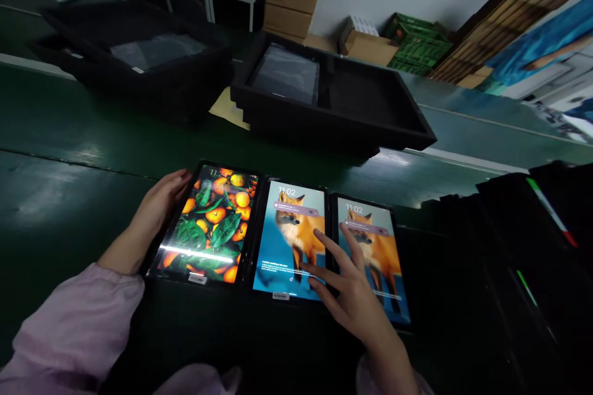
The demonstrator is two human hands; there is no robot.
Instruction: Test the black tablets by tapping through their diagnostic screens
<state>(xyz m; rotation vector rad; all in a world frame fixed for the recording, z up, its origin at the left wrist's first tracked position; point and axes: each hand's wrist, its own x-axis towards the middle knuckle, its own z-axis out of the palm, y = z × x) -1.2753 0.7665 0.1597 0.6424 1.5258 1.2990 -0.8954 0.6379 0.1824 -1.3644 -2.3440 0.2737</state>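
Three lit tablets lie side by side in front of me. On the left tablet (210, 222) the screen shows oranges and green leaves. The middle tablet (282, 241) and the right tablet (382, 253) both show a fox on blue with the time 11:02. Gripping the left tablet's left edge is my left hand (155, 210), its fingertips near the upper corner. My right hand (354, 290) is spread open over the middle and right tablets, covering part of both screens. Whether its fingertips touch the glass I cannot tell.
Black trays (370, 92) stand stacked beyond the tablets, with a bagged flat item (287, 74) inside. More black trays (139, 55) sit at the far left. Dark stacked items (546, 247) rise at right. Cardboard boxes (291, 3) and green crates (417, 43) are behind.
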